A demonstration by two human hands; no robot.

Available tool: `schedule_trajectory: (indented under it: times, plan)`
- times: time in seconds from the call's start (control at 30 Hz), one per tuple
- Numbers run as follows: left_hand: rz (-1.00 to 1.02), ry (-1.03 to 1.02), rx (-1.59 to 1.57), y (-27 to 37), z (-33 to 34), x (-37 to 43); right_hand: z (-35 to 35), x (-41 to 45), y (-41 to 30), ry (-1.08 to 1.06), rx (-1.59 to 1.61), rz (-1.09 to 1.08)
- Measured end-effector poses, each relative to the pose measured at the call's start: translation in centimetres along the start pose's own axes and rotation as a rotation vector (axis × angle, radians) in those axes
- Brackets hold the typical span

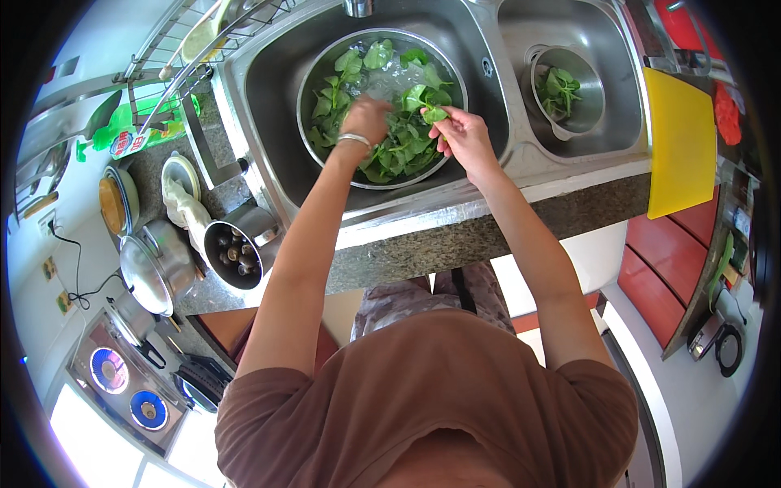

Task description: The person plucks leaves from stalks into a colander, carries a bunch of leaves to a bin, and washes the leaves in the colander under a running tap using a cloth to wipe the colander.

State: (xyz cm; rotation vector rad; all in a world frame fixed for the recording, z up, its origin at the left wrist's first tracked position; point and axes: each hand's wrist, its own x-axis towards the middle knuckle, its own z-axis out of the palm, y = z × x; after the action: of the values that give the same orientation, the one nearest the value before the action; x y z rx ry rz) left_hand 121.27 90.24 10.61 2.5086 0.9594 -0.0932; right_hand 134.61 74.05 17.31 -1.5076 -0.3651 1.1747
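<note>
A large round metal basin stands in the left bowl of a steel double sink. It holds water and many leafy green sprigs; the water near the top looks stirred and bubbly. My left hand, motion-blurred and with a bracelet at the wrist, is over the greens at the basin's middle; its fingers are unclear. Between the fingertips of my right hand is a leafy sprig, above the basin's right side. In the right bowl, a small metal pot contains more greens.
A faucet overhangs the basin. A yellow cutting board borders the sink's right end. Left of the sink are a wire rack, a green bottle, a pot with dark round items and a lidded pot.
</note>
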Motion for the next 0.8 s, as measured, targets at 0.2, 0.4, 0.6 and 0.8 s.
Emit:
schedule_trajectory:
  times: [0.2, 0.4, 0.6, 0.8]
  plan:
    - [-0.020, 0.460, -0.382, 1.3, -2.1, -2.1, 0.1, 0.4, -0.1, 0.031, -0.039, 0.125]
    - [0.094, 0.448, -0.545, 10.0, -3.6, -7.6, 1.1, -0.4, 0.0, -0.084, 0.099, 0.138]
    - [0.253, 0.270, -0.532, 13.5, -5.0, -8.1, -1.7, -1.2, 0.0, 0.135, -0.109, -0.204]
    - [0.109, 0.369, -0.578, 8.4, -4.0, -1.2, -13.7, -0.8, -6.4, 0.629, -0.636, -0.608]
